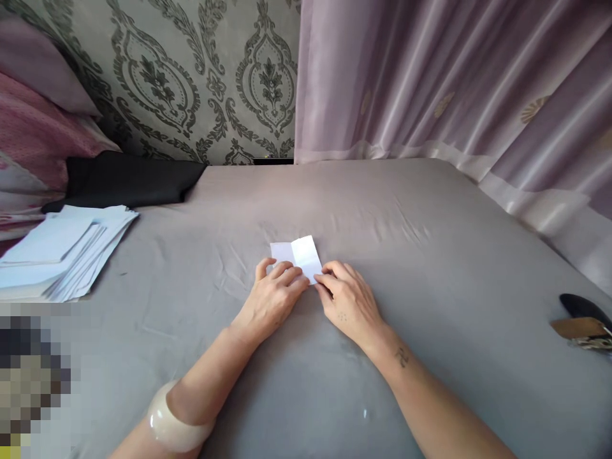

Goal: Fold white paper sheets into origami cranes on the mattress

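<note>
Grey bedsheet [430, 268]; damask wallpaper [191, 76]; lilac curtain [454, 76].

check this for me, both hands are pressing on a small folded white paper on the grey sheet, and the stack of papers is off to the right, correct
Not quite. The head view shows the stack of papers off to the left, not the right. The rest holds: the left hand and right hand both press on the small folded white paper lying on the grey sheet.
</note>
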The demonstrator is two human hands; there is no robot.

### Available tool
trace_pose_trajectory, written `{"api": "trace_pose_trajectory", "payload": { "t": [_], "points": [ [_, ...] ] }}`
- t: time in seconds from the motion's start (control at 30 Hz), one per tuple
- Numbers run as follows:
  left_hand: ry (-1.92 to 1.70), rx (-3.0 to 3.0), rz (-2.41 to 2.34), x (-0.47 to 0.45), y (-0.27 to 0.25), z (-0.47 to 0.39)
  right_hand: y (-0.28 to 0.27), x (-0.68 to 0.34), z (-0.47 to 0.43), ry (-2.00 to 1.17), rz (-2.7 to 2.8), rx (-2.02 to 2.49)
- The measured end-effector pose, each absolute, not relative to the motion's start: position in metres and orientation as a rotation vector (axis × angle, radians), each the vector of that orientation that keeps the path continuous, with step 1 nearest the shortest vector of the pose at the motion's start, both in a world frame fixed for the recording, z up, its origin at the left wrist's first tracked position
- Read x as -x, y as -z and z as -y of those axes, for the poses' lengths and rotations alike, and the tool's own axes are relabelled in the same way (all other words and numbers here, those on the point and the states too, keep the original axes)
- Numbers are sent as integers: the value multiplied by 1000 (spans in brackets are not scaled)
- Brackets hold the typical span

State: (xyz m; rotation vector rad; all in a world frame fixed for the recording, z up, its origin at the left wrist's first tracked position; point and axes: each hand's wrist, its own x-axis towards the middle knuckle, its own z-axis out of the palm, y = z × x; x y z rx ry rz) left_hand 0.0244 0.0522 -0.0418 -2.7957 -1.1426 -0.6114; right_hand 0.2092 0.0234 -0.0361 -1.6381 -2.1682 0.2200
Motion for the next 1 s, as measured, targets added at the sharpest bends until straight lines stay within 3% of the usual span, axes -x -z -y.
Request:
{"api": "trace_pose_trajectory", "payload": {
  "t": [0.63,1.0],
  "points": [
    [772,2724,1678,-36,43,-55,39,-213,-25,-294,2011,1741],
    [492,2794,1687,-37,26,-68,40,-205,-28,-254,1887,1805]
  ]
}}
